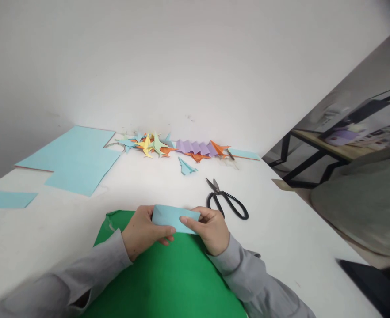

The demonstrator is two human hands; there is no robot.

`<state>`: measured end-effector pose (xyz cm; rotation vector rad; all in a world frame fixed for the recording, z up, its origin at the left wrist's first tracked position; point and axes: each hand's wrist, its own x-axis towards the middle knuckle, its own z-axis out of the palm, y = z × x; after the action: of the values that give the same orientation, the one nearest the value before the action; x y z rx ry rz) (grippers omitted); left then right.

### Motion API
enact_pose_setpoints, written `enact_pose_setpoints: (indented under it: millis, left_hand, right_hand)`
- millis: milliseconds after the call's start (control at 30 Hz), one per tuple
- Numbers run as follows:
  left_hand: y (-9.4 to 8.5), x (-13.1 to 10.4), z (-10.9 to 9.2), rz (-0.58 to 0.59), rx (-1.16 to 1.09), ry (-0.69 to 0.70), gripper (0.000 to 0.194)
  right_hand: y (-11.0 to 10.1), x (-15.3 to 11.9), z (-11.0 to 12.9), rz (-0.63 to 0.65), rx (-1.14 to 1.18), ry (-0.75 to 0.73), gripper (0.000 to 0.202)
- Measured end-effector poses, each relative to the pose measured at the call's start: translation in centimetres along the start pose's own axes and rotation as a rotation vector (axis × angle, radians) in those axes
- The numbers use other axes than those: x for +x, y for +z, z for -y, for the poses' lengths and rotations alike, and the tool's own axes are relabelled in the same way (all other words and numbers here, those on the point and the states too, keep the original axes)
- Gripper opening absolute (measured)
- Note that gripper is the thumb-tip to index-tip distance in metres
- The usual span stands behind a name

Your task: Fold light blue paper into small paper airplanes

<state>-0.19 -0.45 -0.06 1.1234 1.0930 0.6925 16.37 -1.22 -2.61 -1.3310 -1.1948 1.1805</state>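
Both hands hold one light blue strip of paper (170, 216) by its two ends, a little above a green surface (155, 274). My left hand (145, 232) grips the left end, with its thumb along the lower edge. At the right end, my right hand (213, 227) pinches the paper, thumb on the near face and fingers behind. Black-handled scissors (226, 198) lie with blades parted just beyond my right hand. Farther off rests a small folded blue paper piece (186, 167).
Large blue sheets (78, 161) and a smaller blue piece (9, 199) lie on the left of the white table (142, 185). Folded paper cranes (151, 145) and a pleated purple paper (195, 148) sit along the wall. A dark flat object (367, 282) is at the right edge.
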Motion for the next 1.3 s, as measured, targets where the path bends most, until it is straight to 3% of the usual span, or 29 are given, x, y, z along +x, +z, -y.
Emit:
enact_pose_setpoints:
  millis: [233,533,700,1133,1300]
  left_hand:
    - [-0.06,-0.13,-0.18,-0.045,0.024,0.052,0.010]
    - [0.01,-0.51,-0.01,-0.085,0.213,0.198,0.005]
    - [-0.12,-0.42,0.19,-0.073,0.242,0.224,0.004]
    - [-0.08,-0.25,0.07,-0.094,0.295,0.197,0.006]
    - [-0.74,0.17,0.01,-0.112,0.173,0.206,0.007]
  right_hand:
    - [0.32,-0.44,0.72,0.141,0.086,0.014,0.029]
    - [0.33,-0.74,0.92,0.183,-0.082,0.026,0.023]
    - [0.28,-0.61,0.99,0.234,0.026,0.022,0.021]
    - [0.42,-0.79,0.80,0.121,-0.148,0.015,0.015]
    - [0.12,-0.57,0.94,0.100,-0.090,0.042,0.017]
